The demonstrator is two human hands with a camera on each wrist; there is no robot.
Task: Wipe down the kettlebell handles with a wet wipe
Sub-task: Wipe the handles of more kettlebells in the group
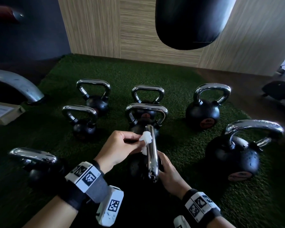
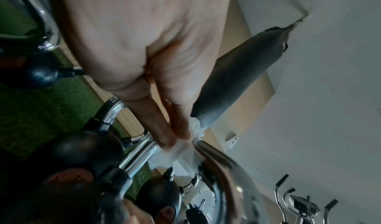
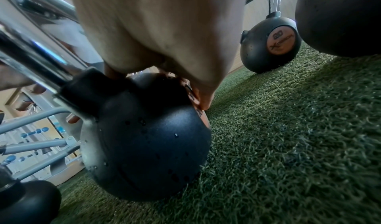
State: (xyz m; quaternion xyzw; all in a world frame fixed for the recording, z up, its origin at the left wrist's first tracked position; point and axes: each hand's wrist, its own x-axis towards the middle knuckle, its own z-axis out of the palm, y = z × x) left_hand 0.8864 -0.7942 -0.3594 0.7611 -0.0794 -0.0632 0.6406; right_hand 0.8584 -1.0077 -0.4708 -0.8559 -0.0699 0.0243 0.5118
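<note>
Our kettlebell [image 3: 148,139] sits on the green turf mat [image 1: 179,83], in the middle of its near part. Its chrome handle [image 1: 152,158] runs lengthwise straight away from us, pointing toward the mat's far edge. Our left hand [image 1: 120,147] pinches the wet wipe [image 1: 146,139] against the handle's far end. Our right hand [image 1: 167,170] cups the black ball, fingers curled over it.

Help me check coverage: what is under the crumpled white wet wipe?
The shiny chrome kettlebell handle, against which the left hand pinches the crumpled white wet wipe. The chrome patch beneath is covered from view.
</note>
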